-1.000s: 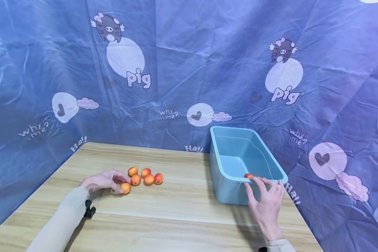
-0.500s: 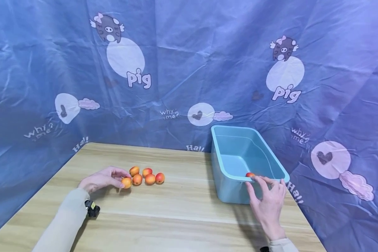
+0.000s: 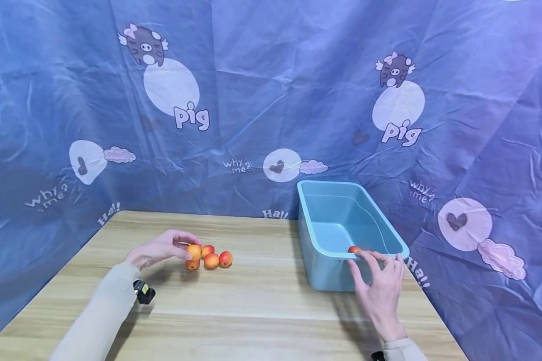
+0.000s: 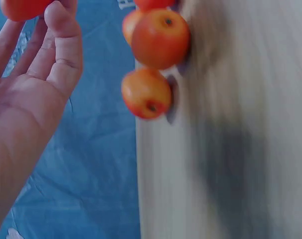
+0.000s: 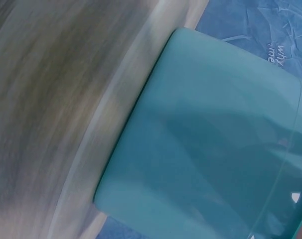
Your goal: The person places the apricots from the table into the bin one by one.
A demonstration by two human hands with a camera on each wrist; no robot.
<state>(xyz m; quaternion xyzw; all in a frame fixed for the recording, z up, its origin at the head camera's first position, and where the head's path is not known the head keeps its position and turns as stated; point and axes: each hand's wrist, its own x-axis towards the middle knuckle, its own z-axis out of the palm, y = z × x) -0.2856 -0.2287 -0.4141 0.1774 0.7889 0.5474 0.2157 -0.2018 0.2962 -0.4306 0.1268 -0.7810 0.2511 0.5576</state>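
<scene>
1. left hand [image 3: 162, 247] pinches a fruit [image 3: 193, 251], lower left of frame.
2. looks light, firm, slick, maybe bruisable: best held round its middle.
3. right hand [image 3: 381, 290] touches the bin [image 3: 320, 273], lower right; can't tell whether it grips the red fruit [image 3: 353, 248].

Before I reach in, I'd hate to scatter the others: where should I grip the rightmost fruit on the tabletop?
I'd pinch the rightmost fruit by its near and far sides, coming from the right: it is round, its right side lies open, and a neighbouring fruit crowds its left.
</scene>
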